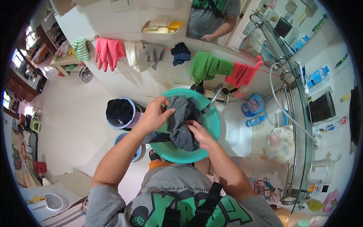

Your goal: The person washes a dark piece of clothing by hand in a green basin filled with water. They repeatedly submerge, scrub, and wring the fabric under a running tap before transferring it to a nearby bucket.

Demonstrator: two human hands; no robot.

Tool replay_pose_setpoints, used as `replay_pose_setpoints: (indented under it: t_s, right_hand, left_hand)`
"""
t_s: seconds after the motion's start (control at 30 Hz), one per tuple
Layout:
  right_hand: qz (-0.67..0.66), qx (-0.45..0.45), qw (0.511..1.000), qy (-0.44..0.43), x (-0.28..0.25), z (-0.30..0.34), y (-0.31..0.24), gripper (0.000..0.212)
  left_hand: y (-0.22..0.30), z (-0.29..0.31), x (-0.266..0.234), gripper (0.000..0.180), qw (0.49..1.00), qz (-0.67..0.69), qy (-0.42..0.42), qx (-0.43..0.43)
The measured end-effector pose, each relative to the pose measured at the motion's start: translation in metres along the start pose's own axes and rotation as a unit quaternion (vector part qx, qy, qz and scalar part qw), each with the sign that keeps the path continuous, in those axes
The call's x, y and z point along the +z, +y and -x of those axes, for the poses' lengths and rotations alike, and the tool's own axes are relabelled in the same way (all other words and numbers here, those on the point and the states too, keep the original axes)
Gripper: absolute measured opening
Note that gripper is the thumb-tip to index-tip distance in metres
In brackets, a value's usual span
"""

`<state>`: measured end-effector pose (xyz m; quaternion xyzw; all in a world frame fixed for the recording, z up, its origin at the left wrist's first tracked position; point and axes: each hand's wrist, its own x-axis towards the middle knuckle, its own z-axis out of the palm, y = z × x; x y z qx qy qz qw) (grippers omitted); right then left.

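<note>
A dark grey garment point(183, 130) lies bunched over the teal basin point(213, 130), and one part of it hangs across the basin's left rim. My left hand point(154, 115) pinches the cloth at its upper left, fingers curled against it. On the lower right side, my right hand point(199, 133) grips a fold, its fingers partly hidden in the cloth. The garment looks wet. A metal faucet point(213, 99) reaches over the far right rim. What lies inside the basin beneath the garment is hidden.
Left of the basin stand a bucket point(133, 108) holding black cloth and a light blue tub point(139, 152). Pink gloves point(109, 53) and several cloths hang on a line along the wall. Bottles point(254, 121) stand to the right, below a glass shelf point(303, 140) with metal rails.
</note>
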<state>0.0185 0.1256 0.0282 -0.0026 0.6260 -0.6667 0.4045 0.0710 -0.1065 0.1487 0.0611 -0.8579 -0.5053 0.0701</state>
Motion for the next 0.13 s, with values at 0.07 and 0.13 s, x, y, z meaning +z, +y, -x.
replay_pose_setpoints:
  t_s: [0.07, 0.13]
  right_hand:
    - [0.082, 0.003, 0.996, 0.029, 0.000, -0.006, 0.012, 0.033]
    - [0.103, -0.006, 0.993, 0.060, -0.011, -0.021, 0.034, 0.039]
  left_hand:
    - [-0.045, 0.005, 0.011, 0.022, 0.997, -0.064, -0.027, 0.041]
    - [-0.064, 0.011, 0.015, 0.019, 0.996, -0.053, -0.056, 0.044]
